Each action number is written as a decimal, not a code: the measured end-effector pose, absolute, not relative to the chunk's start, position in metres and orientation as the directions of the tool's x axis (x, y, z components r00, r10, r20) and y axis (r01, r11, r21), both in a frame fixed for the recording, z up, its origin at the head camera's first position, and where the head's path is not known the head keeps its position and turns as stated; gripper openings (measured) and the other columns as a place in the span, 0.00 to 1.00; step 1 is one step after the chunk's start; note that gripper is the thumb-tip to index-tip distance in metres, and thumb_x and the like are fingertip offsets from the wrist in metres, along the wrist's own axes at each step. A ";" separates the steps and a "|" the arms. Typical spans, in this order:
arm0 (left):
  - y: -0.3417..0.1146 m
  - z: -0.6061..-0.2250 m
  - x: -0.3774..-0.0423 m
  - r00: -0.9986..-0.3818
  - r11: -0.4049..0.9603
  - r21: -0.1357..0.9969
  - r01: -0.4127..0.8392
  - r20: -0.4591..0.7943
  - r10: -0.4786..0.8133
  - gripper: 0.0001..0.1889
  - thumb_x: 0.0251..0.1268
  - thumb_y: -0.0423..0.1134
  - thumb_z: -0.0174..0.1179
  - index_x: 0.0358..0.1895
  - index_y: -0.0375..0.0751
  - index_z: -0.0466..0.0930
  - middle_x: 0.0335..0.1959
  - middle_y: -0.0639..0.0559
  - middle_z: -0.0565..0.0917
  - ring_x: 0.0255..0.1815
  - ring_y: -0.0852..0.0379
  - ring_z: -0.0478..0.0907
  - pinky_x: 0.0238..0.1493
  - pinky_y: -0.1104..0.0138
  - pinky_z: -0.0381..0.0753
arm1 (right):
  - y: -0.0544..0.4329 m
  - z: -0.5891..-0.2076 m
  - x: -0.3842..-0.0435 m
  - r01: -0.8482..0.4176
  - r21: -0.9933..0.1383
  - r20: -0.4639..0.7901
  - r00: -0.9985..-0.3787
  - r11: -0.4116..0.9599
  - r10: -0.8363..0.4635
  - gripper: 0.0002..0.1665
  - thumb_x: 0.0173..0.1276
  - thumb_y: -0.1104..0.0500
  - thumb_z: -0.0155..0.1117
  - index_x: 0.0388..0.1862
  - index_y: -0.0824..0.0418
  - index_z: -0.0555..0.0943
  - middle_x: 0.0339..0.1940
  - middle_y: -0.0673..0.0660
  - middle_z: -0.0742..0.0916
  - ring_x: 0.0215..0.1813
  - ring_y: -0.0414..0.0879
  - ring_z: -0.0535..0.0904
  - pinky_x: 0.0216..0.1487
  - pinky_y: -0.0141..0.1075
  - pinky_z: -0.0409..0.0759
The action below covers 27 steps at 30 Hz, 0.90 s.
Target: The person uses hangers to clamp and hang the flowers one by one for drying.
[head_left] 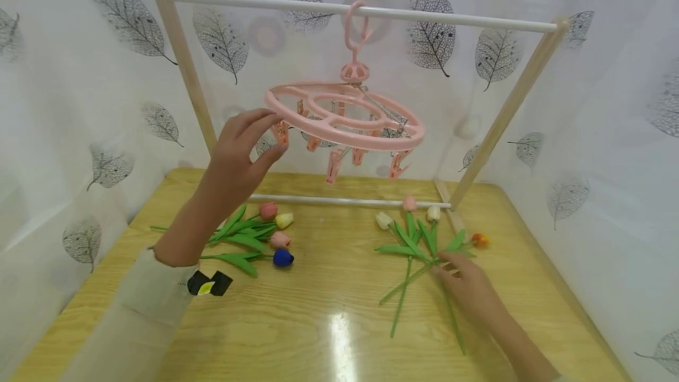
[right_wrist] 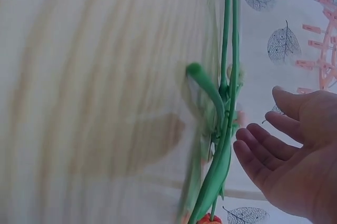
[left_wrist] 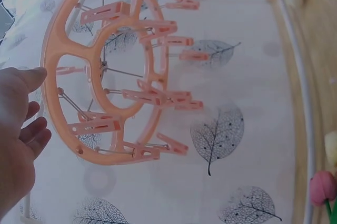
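Note:
A pink round clip hanger [head_left: 345, 135] with several dangling clothespins [head_left: 333, 166] hangs by its hook from a white rod. My left hand [head_left: 236, 149] is raised at the hanger's left rim, its fingertips at the edge beside a clothespin. In the left wrist view, one fingertip of this hand [left_wrist: 18, 124] meets the rim and the other fingers are loosely bent. On the table at right lie artificial tulips with crossed green stems [head_left: 401, 296]. My right hand [head_left: 469, 287] is beside those stems, its fingers extended and gripping nothing in the right wrist view.
The white rod [head_left: 265, 3] is held by wooden posts [head_left: 509, 111], with a lower bar [head_left: 329, 200] near the table. More artificial tulips, including a blue tulip [head_left: 283, 257], lie at the left. A leaf-patterned sheet [head_left: 599, 134] surrounds the wooden table [head_left: 297, 323].

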<state>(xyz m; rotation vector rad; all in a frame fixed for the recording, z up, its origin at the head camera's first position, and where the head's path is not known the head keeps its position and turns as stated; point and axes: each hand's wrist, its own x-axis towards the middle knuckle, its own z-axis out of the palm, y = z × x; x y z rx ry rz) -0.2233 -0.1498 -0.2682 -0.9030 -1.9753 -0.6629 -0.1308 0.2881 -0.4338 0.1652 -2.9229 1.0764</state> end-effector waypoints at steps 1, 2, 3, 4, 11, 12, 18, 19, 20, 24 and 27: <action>-0.149 -0.266 -0.225 -0.384 0.597 0.114 0.794 0.855 0.349 0.26 0.67 0.34 0.67 0.67 0.33 0.75 0.65 0.36 0.76 0.67 0.41 0.70 0.67 0.53 0.71 | 0.287 -0.435 -0.131 -0.103 -0.652 0.052 -0.994 0.751 -0.091 0.28 0.78 0.48 0.58 0.68 0.64 0.74 0.58 0.61 0.83 0.55 0.54 0.80 0.51 0.49 0.83; -0.147 -0.265 -0.227 -0.383 0.586 0.120 0.801 0.855 0.349 0.26 0.67 0.33 0.67 0.67 0.33 0.75 0.65 0.36 0.76 0.67 0.41 0.70 0.67 0.53 0.71 | 0.285 -0.436 -0.131 -0.103 -0.660 0.052 -0.994 0.745 -0.092 0.27 0.78 0.49 0.58 0.67 0.64 0.74 0.57 0.60 0.84 0.54 0.53 0.80 0.51 0.49 0.83; -0.146 -0.264 -0.228 -0.382 0.581 0.119 0.805 0.854 0.354 0.25 0.67 0.33 0.67 0.66 0.33 0.76 0.64 0.36 0.76 0.67 0.41 0.70 0.67 0.53 0.71 | 0.284 -0.436 -0.131 -0.104 -0.665 0.053 -0.994 0.740 -0.092 0.27 0.78 0.49 0.58 0.67 0.63 0.75 0.56 0.59 0.84 0.54 0.53 0.81 0.52 0.49 0.83; -0.144 -0.263 -0.230 -0.379 0.574 0.118 0.810 0.852 0.360 0.24 0.67 0.33 0.66 0.65 0.32 0.76 0.64 0.36 0.76 0.67 0.41 0.70 0.67 0.53 0.71 | 0.283 -0.437 -0.132 -0.103 -0.669 0.053 -0.994 0.736 -0.091 0.26 0.78 0.49 0.59 0.67 0.63 0.75 0.54 0.58 0.84 0.54 0.52 0.81 0.52 0.49 0.83; -0.137 -0.257 -0.242 -0.326 0.545 0.076 0.835 0.866 0.378 0.19 0.68 0.33 0.65 0.60 0.29 0.79 0.59 0.34 0.78 0.62 0.38 0.71 0.64 0.50 0.70 | 0.279 -0.442 -0.132 -0.076 -0.693 0.033 -0.997 0.717 -0.073 0.27 0.76 0.47 0.60 0.66 0.62 0.77 0.53 0.58 0.86 0.55 0.54 0.83 0.55 0.49 0.84; -0.136 -0.256 -0.243 -0.317 0.541 0.072 0.838 0.871 0.376 0.19 0.68 0.33 0.65 0.59 0.29 0.80 0.58 0.34 0.79 0.61 0.38 0.71 0.63 0.50 0.69 | 0.278 -0.443 -0.132 -0.062 -0.698 0.020 -0.998 0.713 -0.067 0.28 0.76 0.47 0.60 0.66 0.62 0.77 0.54 0.58 0.86 0.55 0.53 0.83 0.54 0.48 0.84; -0.132 -0.252 -0.249 -0.273 0.517 0.047 0.855 0.888 0.370 0.17 0.65 0.33 0.67 0.55 0.30 0.82 0.56 0.35 0.81 0.56 0.37 0.71 0.59 0.49 0.69 | 0.276 -0.445 -0.133 0.022 -0.756 -0.059 -0.998 0.654 -0.036 0.27 0.76 0.49 0.60 0.67 0.64 0.76 0.52 0.60 0.87 0.45 0.46 0.85 0.45 0.36 0.86; -0.131 -0.252 -0.250 -0.269 0.514 0.045 0.856 0.889 0.370 0.17 0.65 0.33 0.68 0.55 0.30 0.83 0.56 0.35 0.81 0.56 0.36 0.71 0.59 0.49 0.69 | 0.275 -0.445 -0.133 0.032 -0.764 -0.067 -0.997 0.644 -0.030 0.27 0.76 0.50 0.60 0.66 0.64 0.76 0.51 0.60 0.87 0.43 0.45 0.85 0.43 0.35 0.86; -0.131 -0.251 -0.250 -0.266 0.511 0.043 0.858 0.890 0.371 0.17 0.64 0.33 0.68 0.55 0.31 0.83 0.55 0.35 0.81 0.55 0.36 0.71 0.58 0.49 0.69 | 0.275 -0.446 -0.134 0.039 -0.771 -0.071 -0.997 0.635 -0.024 0.26 0.76 0.51 0.61 0.66 0.64 0.76 0.50 0.60 0.88 0.43 0.45 0.85 0.43 0.34 0.85; -0.131 -0.250 -0.252 -0.265 0.491 0.047 0.870 0.884 0.384 0.17 0.62 0.32 0.69 0.54 0.32 0.83 0.54 0.35 0.81 0.54 0.35 0.70 0.57 0.48 0.68 | 0.274 -0.448 -0.136 0.061 -0.800 -0.090 -0.996 0.597 -0.019 0.27 0.76 0.51 0.60 0.66 0.66 0.75 0.50 0.61 0.88 0.42 0.45 0.85 0.43 0.36 0.86; -0.130 -0.249 -0.253 -0.268 0.477 0.050 0.878 0.876 0.402 0.17 0.62 0.32 0.69 0.54 0.32 0.84 0.54 0.35 0.82 0.54 0.36 0.70 0.58 0.49 0.68 | 0.273 -0.450 -0.137 0.065 -0.815 -0.099 -0.995 0.575 -0.027 0.29 0.77 0.50 0.60 0.67 0.67 0.74 0.51 0.62 0.87 0.42 0.46 0.86 0.45 0.38 0.86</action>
